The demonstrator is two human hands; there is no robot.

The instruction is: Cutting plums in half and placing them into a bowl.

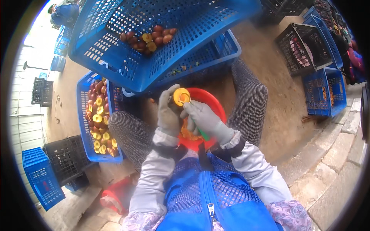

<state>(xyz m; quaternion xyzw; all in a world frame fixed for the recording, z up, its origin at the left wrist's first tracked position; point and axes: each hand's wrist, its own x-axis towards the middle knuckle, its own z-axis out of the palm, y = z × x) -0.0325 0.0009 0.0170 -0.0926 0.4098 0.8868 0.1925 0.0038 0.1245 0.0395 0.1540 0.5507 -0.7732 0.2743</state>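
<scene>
My gloved left hand point(169, 112) holds up a halved yellow-fleshed fruit point(178, 93), its cut face toward the camera. My gloved right hand point(203, 118) grips a tool with a green handle point(203, 134); its tip reaches the hollow of the fruit, where an orange piece shows. Below both hands, between the knees, a red plastic basin point(218, 105) contains orange pulp or scraps point(188, 133). Dark red fruits point(157, 34), some of them cut halves, lie in a tilted blue plastic crate point(185, 43) in front of me.
Under the tilted crate stands another blue crate point(235, 47). To the left, a blue crate point(86, 144) is full of whole and halved fruits point(99, 115). Black crates point(305, 49) and a blue crate point(326, 92) stand at right. A person point(66, 13) is at upper left.
</scene>
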